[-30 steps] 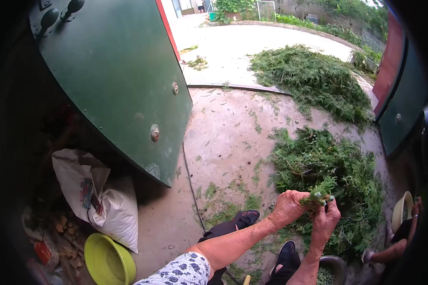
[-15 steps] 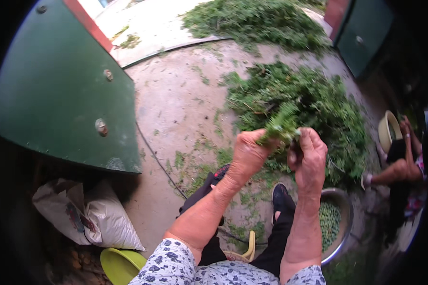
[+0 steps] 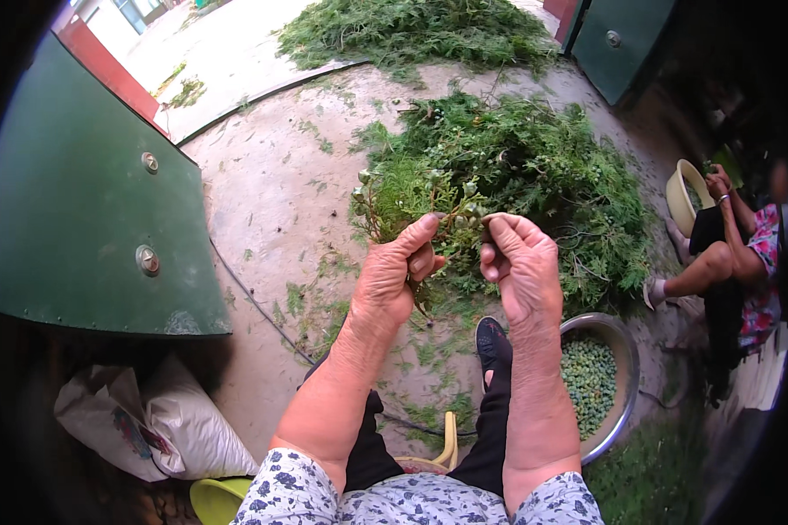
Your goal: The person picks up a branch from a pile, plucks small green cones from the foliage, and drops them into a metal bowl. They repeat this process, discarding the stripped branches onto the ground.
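My left hand (image 3: 392,267) is closed around the stem of an evergreen sprig (image 3: 398,197), which has flat scaly leaves and several small pale green cones (image 3: 469,208). The sprig fans out above the thumb. Close beside it, my right hand (image 3: 524,262) pinches with thumb and forefinger at a green cone on the sprig's right side; the fingertips partly hide it. Both hands are raised in front of a large heap of cut evergreen branches (image 3: 534,192). Below my right forearm stands a wide metal basin (image 3: 624,385) holding many green cones.
A second heap of branches (image 3: 420,35) lies by the doorway. Green metal doors (image 3: 87,210) stand on both sides. White sacks (image 3: 193,424) and a yellow-green basin (image 3: 214,500) are at the lower left. At right a seated person (image 3: 735,254) works beside a cream basin (image 3: 681,197).
The view has shifted a little. My hands have moved slightly apart, and the sprig, bunched and blurred before, now spreads out to the left with its cones showing.
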